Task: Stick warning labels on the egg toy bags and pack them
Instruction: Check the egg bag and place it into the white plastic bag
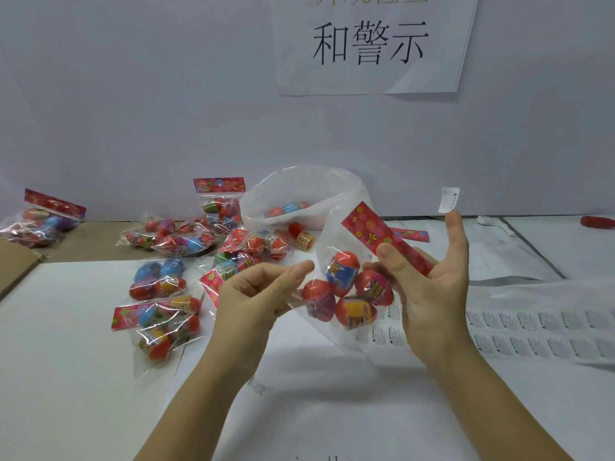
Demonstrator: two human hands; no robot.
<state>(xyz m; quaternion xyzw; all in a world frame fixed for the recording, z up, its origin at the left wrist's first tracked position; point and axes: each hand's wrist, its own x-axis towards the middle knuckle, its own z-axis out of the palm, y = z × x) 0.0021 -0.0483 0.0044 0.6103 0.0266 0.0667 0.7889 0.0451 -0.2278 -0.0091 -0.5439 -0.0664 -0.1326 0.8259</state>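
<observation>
An egg toy bag (346, 287) with a red header card and several red eggs hangs in the air at the centre. My right hand (429, 287) pinches its header card under the thumb. A small white warning label (449, 199) sticks up from the tip of that hand's raised finger. My left hand (263, 291) is beside the bag's left edge, fingers loosely curled, fingertips at the clear plastic. Behind stands a large clear packing bag (299, 191), open, with a few eggs inside.
Several egg toy bags (163, 314) lie on the white table at the left and back. A label sheet (532, 334) with rows of warning labels lies at the right. A cardboard flap (16, 261) is at the far left; a paper sign (369, 44) hangs on the wall.
</observation>
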